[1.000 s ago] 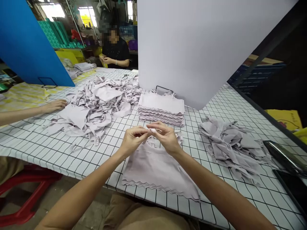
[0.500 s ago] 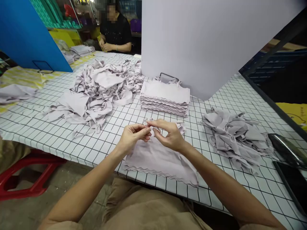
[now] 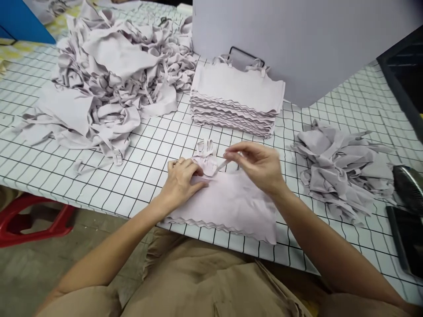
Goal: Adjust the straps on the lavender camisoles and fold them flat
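A pale lilac-grey camisole top (image 3: 231, 207) lies folded flat at the table's near edge, its wavy hem towards me. My left hand (image 3: 181, 180) grips its upper edge at the left, fingers bent over the cloth and thumb on the near side. Just beyond my fingers sits a small bunch of gathered straps (image 3: 205, 149). My right hand (image 3: 259, 165) is raised slightly above the upper edge, thumb and forefinger pinched on a thin strap (image 3: 223, 164) that runs down towards the bunch.
Behind the camisole stands a neat stack of folded tops (image 3: 238, 92). A large loose heap (image 3: 119, 57) lies at the left, a smaller pile (image 3: 340, 167) at the right. A grey panel (image 3: 264, 31) rises at the back. A dark phone-like slab (image 3: 406, 240) lies far right.
My hands, earlier close together at the straps, have parted: the left is down on the camisole's edge, the right draws a strap to the right. The view has tilted down.
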`<state>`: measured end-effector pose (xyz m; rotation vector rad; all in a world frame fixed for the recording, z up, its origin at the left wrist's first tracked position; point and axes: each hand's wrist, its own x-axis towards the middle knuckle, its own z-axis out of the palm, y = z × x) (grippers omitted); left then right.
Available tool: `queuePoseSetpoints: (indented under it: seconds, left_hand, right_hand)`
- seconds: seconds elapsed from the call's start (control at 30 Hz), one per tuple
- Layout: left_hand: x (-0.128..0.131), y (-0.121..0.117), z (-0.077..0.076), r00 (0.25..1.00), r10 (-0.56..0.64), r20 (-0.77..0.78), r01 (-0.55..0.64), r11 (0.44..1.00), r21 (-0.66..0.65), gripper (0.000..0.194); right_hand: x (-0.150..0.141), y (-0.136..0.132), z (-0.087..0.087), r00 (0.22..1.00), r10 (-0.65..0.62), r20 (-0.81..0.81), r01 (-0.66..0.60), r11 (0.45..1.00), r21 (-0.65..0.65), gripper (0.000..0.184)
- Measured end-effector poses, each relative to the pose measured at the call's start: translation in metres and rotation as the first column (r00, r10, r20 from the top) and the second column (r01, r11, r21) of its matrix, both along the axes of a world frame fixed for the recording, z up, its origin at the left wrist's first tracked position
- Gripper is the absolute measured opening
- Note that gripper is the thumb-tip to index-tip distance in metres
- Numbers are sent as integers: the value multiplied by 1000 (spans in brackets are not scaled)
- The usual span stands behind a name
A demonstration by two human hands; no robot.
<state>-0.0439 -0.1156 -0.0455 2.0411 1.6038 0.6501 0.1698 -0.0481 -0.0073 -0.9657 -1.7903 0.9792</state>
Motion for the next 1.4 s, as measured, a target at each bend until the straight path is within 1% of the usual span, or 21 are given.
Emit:
queuePoseSetpoints:
  seconds: [0.03,0.07,0.1,0.2,0.27,0.33,0.43,0.53,0.67,0.83,0.9,0.97,1.03,1.1,1.17,1.2,1.27,1.4]
  left_hand:
    - [0,1,-1,1000,-13,7,13,1000,-9,22]
    - [0,1,-1,999,-26,20,27,1000,-17,20]
    - [0,2,-1,999,-36,33,37,999,-21,19]
    - [1,1,-3,998,-47,53,48,999,-19,18]
    - [1,1,-6,998,-49,51,49,999,-16,17]
    - [1,0,-9,998,-48,47,48,999,-5,16]
    - [2,0,-13,997,-47,57,45,999,30,14]
    - [2,0,-13,996,-48,74,45,998,41,15]
    - [3,2,-12,996,-47,80,47,999,4,13]
    - [3,2,-11,995,-47,85,46,999,5,13]
    - [2,2,-11,994,-54,94,54,999,7,13]
    - [2,1,-12,992,-67,111,65,998,16,15]
    - [1,1,-12,989,-81,126,79,997,24,18]
    - [0,1,-11,987,-90,133,86,996,34,20]
    - [-1,1,-11,986,-97,136,91,995,43,19]
    - [-2,1,-11,986,-97,139,91,995,49,18]
    - [-5,1,-10,986,-87,143,79,995,59,17]
    - [-6,2,-10,989,-46,140,38,997,61,16]
  right_hand:
    - [2,1,1,999,-39,-26,39,999,-1,3]
    - [3,1,3,998,-49,-30,49,999,0,3]
    - [3,0,3,1000,-21,-12,21,1000,0,3]
    - [-2,-6,-5,976,170,135,-173,985,14,8]
    - [-8,-12,-15,942,236,238,-252,967,37,10]
    - [-13,-16,-25,924,242,295,-268,962,52,11]
    - [-18,-19,-34,921,236,310,-263,964,49,11]
    - [-18,-18,-37,917,240,319,-269,962,49,10]
    - [-17,-17,-40,907,244,343,-278,959,52,11]
    - [-16,-14,-44,900,254,354,-309,945,109,13]
    - [-15,-12,-42,882,273,383,-342,932,122,14]
    - [-14,-11,-38,838,303,454,-397,909,126,17]
    - [-14,-9,-31,759,334,558,-472,874,119,24]
    - [-13,-5,-22,665,373,647,-552,829,89,31]
    - [-11,5,-12,588,438,681,-616,787,26,33]
    - [-10,12,-7,567,469,678,-632,775,-8,31]
    - [-10,32,2,564,500,657,-626,778,-56,26]
    - [-23,71,14,641,458,616,-542,838,-60,31]
